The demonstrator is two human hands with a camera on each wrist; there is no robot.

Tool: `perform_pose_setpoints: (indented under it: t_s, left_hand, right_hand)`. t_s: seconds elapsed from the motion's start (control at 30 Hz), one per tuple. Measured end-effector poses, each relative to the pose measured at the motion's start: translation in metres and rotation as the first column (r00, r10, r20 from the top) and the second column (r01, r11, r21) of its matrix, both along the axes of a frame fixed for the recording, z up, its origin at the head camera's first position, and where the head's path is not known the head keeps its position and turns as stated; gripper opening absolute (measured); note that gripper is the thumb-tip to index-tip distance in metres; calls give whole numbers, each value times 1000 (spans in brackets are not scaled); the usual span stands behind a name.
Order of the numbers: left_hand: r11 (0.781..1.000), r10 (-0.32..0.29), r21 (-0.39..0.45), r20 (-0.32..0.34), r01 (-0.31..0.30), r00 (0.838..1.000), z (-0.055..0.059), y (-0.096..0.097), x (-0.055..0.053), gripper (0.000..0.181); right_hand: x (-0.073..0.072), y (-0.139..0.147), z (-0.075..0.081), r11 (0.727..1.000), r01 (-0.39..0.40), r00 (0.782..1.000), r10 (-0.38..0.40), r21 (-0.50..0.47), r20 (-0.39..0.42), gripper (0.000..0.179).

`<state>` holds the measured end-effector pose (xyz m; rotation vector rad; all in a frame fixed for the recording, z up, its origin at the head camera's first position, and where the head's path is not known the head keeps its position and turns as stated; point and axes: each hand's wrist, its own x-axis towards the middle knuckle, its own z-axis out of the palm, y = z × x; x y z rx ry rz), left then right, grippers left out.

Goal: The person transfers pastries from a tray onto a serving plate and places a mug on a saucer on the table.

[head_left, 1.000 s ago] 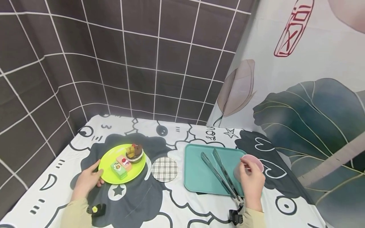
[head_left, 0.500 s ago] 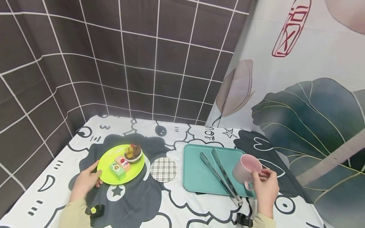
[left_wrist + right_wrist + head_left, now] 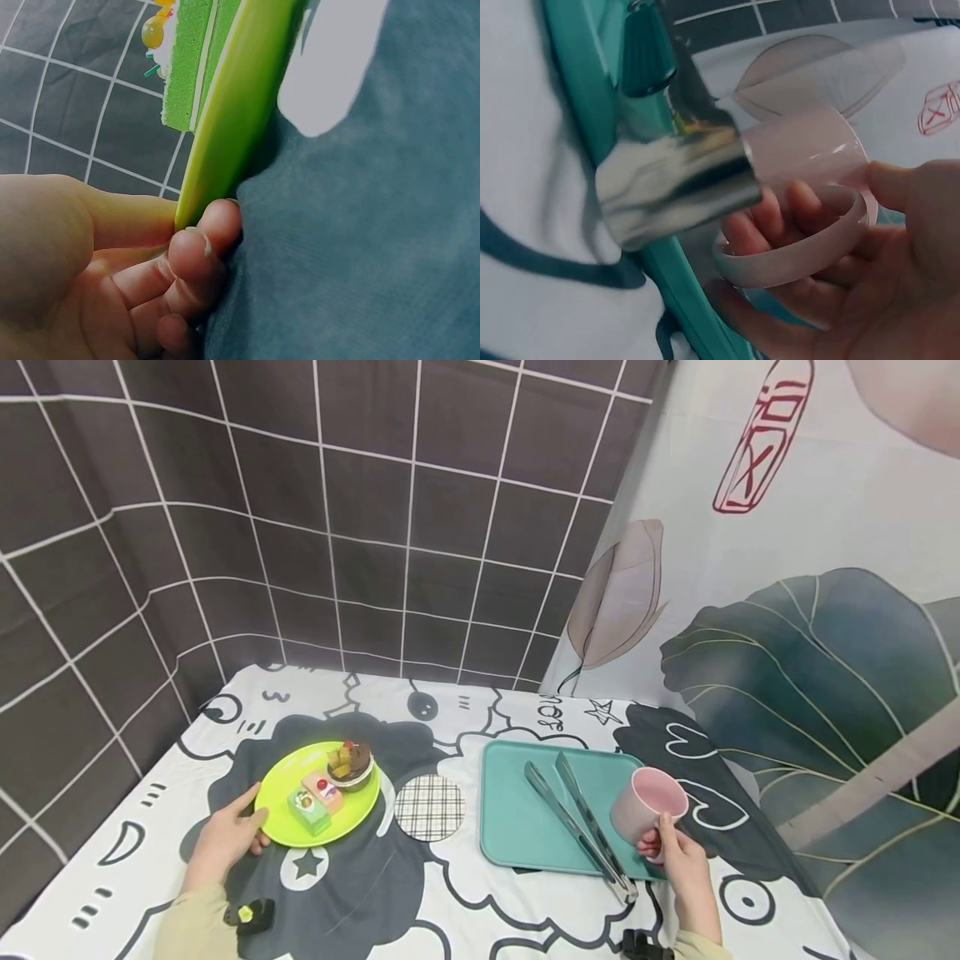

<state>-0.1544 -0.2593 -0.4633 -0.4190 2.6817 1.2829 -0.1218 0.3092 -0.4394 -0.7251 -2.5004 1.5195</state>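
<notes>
My left hand (image 3: 228, 835) grips the near-left rim of a lime-green plate (image 3: 279, 814), thumb against the edge and fingers underneath, as the left wrist view shows. On the plate lie a green cake slice (image 3: 310, 810), a pink cake slice (image 3: 324, 789) and a dessert cup (image 3: 351, 766) with brown and yellow toppings. My right hand (image 3: 684, 864) holds a pink mug (image 3: 637, 810) over the right end of a teal tray (image 3: 510, 827). In the right wrist view, fingers pass through the mug's handle (image 3: 795, 259) and the thumb touches its rim.
Metal tongs (image 3: 577, 827) lie across the tray left of the mug, their hinged end past its near edge. A round plaid coaster (image 3: 430, 808) sits between plate and tray. A patterned cloth (image 3: 465, 927) covers the table, with hanging fabric behind.
My right hand has gone from the mug's rim to its handle, fingers now through the loop. The handle came into sight on the near side. Left hand and plate have stayed put.
</notes>
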Motion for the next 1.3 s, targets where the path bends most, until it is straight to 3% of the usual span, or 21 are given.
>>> perform_pose_setpoints:
  t_s: [0.1, 0.33, 0.7, 1.03, 1.3]
  left_hand:
    - [1000, 1, -1, 4, -1, 1000, 1, 1, 0, 59]
    - [1000, -4, -8, 10, 4, 1000, 0, -1, -2, 59]
    - [999, -25, -26, -12, 25, 1000, 2, -3, -4, 60]
    - [999, -30, -17, -4, 30, 1000, 2, -3, -4, 60]
    - [1000, -27, -12, 9, 27, 1000, -2, -4, -3, 60]
  right_hand:
    - [1, 1, 2, 992, -77, 996, 80, -97, 28, 54]
    - [-3, 2, 2, 981, -96, 994, 102, -166, 26, 45]
    - [-5, -8, -6, 966, 22, 989, -59, -258, -135, 38]
    - [-6, -14, 8, 955, 99, 978, -145, -280, -151, 36]
    - [-7, -15, 19, 962, 89, 973, -139, -257, -183, 37]
